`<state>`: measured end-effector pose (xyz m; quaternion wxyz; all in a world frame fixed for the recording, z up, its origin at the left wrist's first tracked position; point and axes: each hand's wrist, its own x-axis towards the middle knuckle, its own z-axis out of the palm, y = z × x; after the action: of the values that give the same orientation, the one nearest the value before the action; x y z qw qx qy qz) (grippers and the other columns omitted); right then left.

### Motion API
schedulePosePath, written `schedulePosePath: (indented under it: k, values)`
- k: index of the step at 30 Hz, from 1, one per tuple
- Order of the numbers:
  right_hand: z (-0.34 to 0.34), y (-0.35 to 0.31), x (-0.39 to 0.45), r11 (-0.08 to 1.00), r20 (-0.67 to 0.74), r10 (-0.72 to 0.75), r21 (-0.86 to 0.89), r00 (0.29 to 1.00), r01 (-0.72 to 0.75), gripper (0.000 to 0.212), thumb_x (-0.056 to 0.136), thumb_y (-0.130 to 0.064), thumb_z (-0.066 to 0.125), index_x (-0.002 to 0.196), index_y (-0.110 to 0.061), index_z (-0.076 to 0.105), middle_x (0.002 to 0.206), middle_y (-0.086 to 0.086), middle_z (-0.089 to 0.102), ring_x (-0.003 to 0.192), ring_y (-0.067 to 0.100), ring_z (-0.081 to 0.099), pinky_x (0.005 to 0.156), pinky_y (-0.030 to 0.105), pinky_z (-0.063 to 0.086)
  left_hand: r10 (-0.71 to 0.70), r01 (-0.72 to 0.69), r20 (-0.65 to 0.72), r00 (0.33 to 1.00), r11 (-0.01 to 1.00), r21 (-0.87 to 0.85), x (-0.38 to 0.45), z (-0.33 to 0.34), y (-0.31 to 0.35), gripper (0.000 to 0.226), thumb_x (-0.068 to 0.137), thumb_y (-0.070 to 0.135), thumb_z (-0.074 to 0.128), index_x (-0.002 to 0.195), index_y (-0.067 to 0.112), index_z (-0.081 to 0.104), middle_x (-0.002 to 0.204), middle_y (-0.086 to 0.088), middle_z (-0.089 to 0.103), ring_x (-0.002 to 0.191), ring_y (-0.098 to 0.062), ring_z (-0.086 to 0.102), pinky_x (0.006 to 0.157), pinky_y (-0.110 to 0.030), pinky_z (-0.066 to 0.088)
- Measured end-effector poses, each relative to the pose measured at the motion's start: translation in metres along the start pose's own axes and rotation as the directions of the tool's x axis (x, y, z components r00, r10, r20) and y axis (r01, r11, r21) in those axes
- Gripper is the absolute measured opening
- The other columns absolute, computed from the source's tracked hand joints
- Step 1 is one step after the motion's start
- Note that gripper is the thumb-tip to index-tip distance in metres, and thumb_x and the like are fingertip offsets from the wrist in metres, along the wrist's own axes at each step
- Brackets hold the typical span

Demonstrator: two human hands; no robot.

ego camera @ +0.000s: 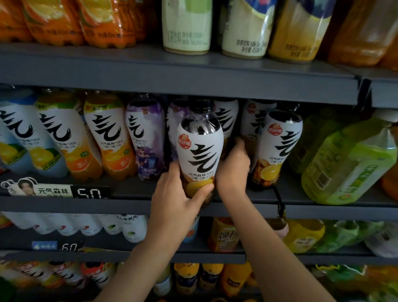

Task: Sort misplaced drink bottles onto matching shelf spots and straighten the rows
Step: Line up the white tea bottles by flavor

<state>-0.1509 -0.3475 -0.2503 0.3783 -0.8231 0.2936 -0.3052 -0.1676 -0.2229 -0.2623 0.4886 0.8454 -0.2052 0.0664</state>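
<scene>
A dark drink bottle with a white label and a lemon picture (199, 148) stands upright at the front edge of the middle shelf (214, 209). My left hand (178, 193) grips its lower part, thumb across the lemon picture. My right hand (234, 165) reaches past it on the right, fingers curled around a bottle behind (226, 120); how firmly it holds is hidden. A matching lemon-label bottle (277, 149) stands just right of my right hand. Purple-label bottles (146, 137) stand just left.
Orange-label (110, 134) and yellow-blue-label bottles (47, 134) fill the middle shelf's left. Large green tea bottles (351, 160) lean at the right. Upper shelf (173, 75) carries orange drinks and milk tea bottles. Lower shelves hold white, yellow and orange bottles. A price strip (57, 188) sits front left.
</scene>
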Motion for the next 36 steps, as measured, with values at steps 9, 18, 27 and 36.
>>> schedulePosePath:
  k: [9, 18, 27, 36]
  values:
    - [-0.079, 0.058, -0.019, 0.999, -0.237, -0.034, -0.043, 0.971, 0.024, 0.064, 0.074, -0.024, 0.077, 0.125, -0.004, 0.044, 0.121, 0.013, 0.045, 0.113, 0.028, 0.044, 0.091, 0.025, 0.039, 0.040, -0.040, -0.002, 0.999, 0.998, 0.048, 0.020, 0.038, 0.028, 0.056, 0.076, 0.034, 0.073, 0.123, 0.015, 0.048, 0.117, -0.002, 0.059, 0.112, -0.017, 0.052, 0.090, -0.029, 0.043]
    - [-0.065, 0.072, 0.008, 0.998, -0.010, -0.040, -0.049, 0.999, 0.040, 0.060, 0.074, -0.029, 0.078, 0.122, -0.006, 0.050, 0.117, 0.010, 0.061, 0.109, 0.026, 0.056, 0.083, 0.030, 0.045, -0.066, 0.072, -0.070, 0.995, 0.993, 0.092, 0.037, 0.060, 0.027, 0.052, 0.080, 0.031, 0.071, 0.119, 0.008, 0.046, 0.116, -0.007, 0.058, 0.114, -0.023, 0.051, 0.092, -0.032, 0.041]
    - [-0.063, 0.072, 0.005, 0.999, 0.037, -0.047, -0.002, 0.998, 0.047, 0.070, 0.074, -0.024, 0.078, 0.132, -0.007, 0.044, 0.125, 0.009, 0.057, 0.117, 0.024, 0.052, 0.087, 0.023, 0.038, -0.010, 0.024, -0.109, 0.994, 0.991, 0.129, 0.025, 0.068, 0.030, 0.063, 0.085, 0.026, 0.067, 0.137, 0.008, 0.035, 0.134, -0.007, 0.046, 0.126, -0.020, 0.043, 0.098, -0.028, 0.038]
    - [-0.075, 0.073, 0.014, 0.999, 0.213, -0.037, -0.014, 0.976, 0.041, 0.066, 0.079, -0.021, 0.074, 0.134, -0.009, 0.040, 0.128, 0.007, 0.056, 0.118, 0.022, 0.052, 0.083, 0.018, 0.037, 0.032, -0.033, 0.005, 0.999, 0.995, 0.093, 0.036, 0.069, 0.020, 0.066, 0.083, 0.019, 0.068, 0.139, 0.010, 0.034, 0.137, -0.004, 0.045, 0.128, -0.016, 0.041, 0.100, -0.018, 0.030]
